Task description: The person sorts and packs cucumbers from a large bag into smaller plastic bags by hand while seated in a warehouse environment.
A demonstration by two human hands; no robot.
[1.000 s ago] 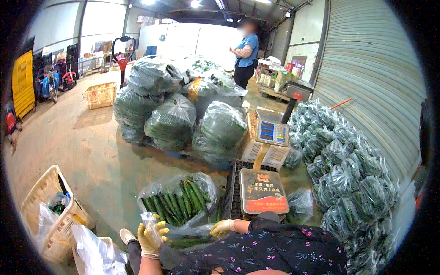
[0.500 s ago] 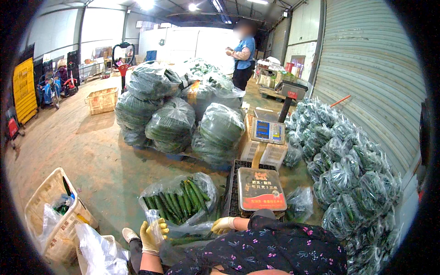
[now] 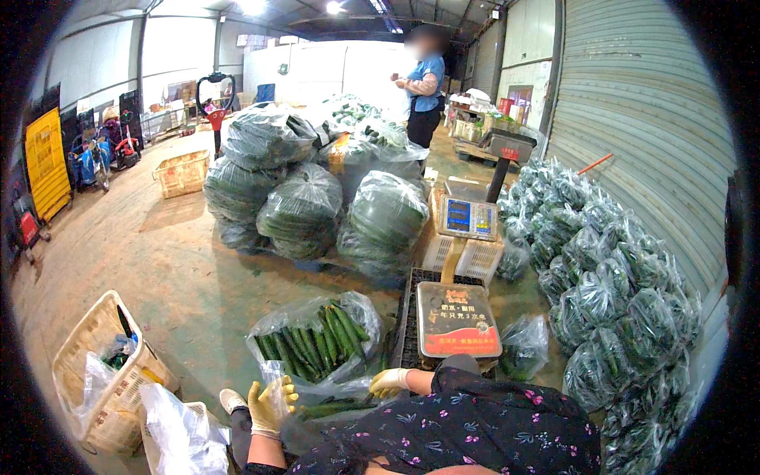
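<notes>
A clear plastic bag (image 3: 360, 305) lies spread on the floor in front of me, with several long green cucumbers (image 3: 317, 344) side by side in it. More cucumbers (image 3: 332, 408) show through film nearer my body. Wearing a yellow glove, my left hand (image 3: 271, 404) grips the bag's edge, the film bunched at its fingers. My right hand (image 3: 389, 382), gloved too, is closed at the near right edge of the film; its fingertips are partly hidden. To the right of it stands a platform scale (image 3: 457, 321) with a display (image 3: 469, 218) on a post.
Large filled bags (image 3: 299, 214) are stacked ahead. Many smaller bagged bundles (image 3: 602, 309) pile along the right shutter. A crate (image 3: 87, 348) and white plastic bags (image 3: 182, 431) sit at my left. One filled bag (image 3: 524, 348) lies beside the scale. A person (image 3: 425, 83) stands beyond the stack.
The whole view has shifted slightly. Both hands keep nearly the same place at the bag, and the cucumbers lie as before.
</notes>
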